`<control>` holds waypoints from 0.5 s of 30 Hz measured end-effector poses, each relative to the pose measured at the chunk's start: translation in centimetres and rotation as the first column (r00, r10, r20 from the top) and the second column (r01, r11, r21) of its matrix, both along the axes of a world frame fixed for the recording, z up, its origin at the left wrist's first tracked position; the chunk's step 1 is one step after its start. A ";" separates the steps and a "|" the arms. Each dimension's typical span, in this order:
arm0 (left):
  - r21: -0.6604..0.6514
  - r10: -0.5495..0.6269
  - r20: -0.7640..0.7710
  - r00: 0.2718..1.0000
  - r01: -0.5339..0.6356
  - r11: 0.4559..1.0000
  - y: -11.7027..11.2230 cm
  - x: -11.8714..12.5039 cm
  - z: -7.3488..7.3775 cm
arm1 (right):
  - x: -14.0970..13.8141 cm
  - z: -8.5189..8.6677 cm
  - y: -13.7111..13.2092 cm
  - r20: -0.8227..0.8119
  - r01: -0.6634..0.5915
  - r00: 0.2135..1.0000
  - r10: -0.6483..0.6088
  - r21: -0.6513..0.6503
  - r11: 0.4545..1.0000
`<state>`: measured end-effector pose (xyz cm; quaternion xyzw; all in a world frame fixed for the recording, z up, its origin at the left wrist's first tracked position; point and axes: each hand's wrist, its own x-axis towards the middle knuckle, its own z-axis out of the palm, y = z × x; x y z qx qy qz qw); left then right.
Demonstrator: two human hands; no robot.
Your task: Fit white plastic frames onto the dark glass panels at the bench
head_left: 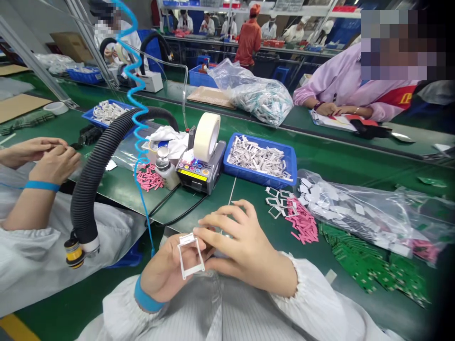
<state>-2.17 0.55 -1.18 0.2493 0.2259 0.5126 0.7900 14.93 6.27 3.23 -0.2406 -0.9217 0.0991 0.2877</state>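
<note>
Low in front of my body, my left hand (165, 272) holds a small white rectangular plastic frame (194, 271), tilted up toward me. A wider white strip forms its top edge. From the right, my right hand (245, 241) reaches over, its fingers apart and its index fingertip at the frame's top corner. Its thumb tip lies close to the left fingers, partly hidden. Right of my hands, several more white frames (280, 201) lie on the green bench beside a pile of pink strips (304, 222).
A blue tray (293, 163) of white parts stands behind a tape dispenser (202, 177) and metal-topped bottle (167, 175). Green circuit boards (359, 260) and a plastic bag (377, 227) lie right. A black hose (83, 189) arches left, near a co-worker's hands (53, 163). A blue coiled cord (137, 90) hangs down.
</note>
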 end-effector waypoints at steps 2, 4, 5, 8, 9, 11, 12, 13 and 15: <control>0.030 -0.005 -0.014 1.000 0.006 1.000 0.1 0.1 0.4 | -0.4 0.1 0.0 -0.002 0.017 1.000 -0.017 -0.011 1.000; 0.046 0.005 -0.007 1.000 -0.005 0.999 0.1 0.2 0.6 | -0.4 -0.2 0.0 -0.072 0.002 0.997 -0.011 -0.122 0.993; 0.048 0.001 0.010 1.000 -0.001 0.999 0.2 0.1 0.6 | -0.4 -0.4 0.0 -0.139 -0.024 0.990 -0.008 -0.226 0.974; 0.059 -0.089 0.118 0.989 0.082 0.995 0.3 0.2 0.5 | -0.5 -1.2 -0.3 -0.417 -0.228 0.907 -0.063 -0.609 0.760; 0.070 -0.119 0.155 0.981 0.109 0.992 0.2 0.2 0.3 | -0.7 -1.5 -0.5 -0.505 -0.333 0.857 -0.103 -0.695 0.637; 0.084 -0.141 0.202 0.969 0.126 0.988 0.1 0.4 0.0 | -1.3 -2.3 -1.2 -0.631 -0.531 0.750 -0.196 -0.752 0.389; 0.082 -0.128 0.217 0.968 0.113 0.990 0.0 0.5 -0.1 | -1.7 -2.8 -1.6 -0.664 -0.599 0.707 -0.243 -0.745 0.293; 0.074 -0.106 0.227 0.968 0.091 0.993 -0.1 0.6 -0.2 | -2.0 -3.2 -1.9 -0.677 -0.638 0.679 -0.283 -0.736 0.227; 0.049 -0.070 0.235 0.970 0.060 0.997 -0.3 0.7 -0.2 | -2.5 -3.7 -2.2 -0.669 -0.644 0.671 -0.320 -0.740 0.195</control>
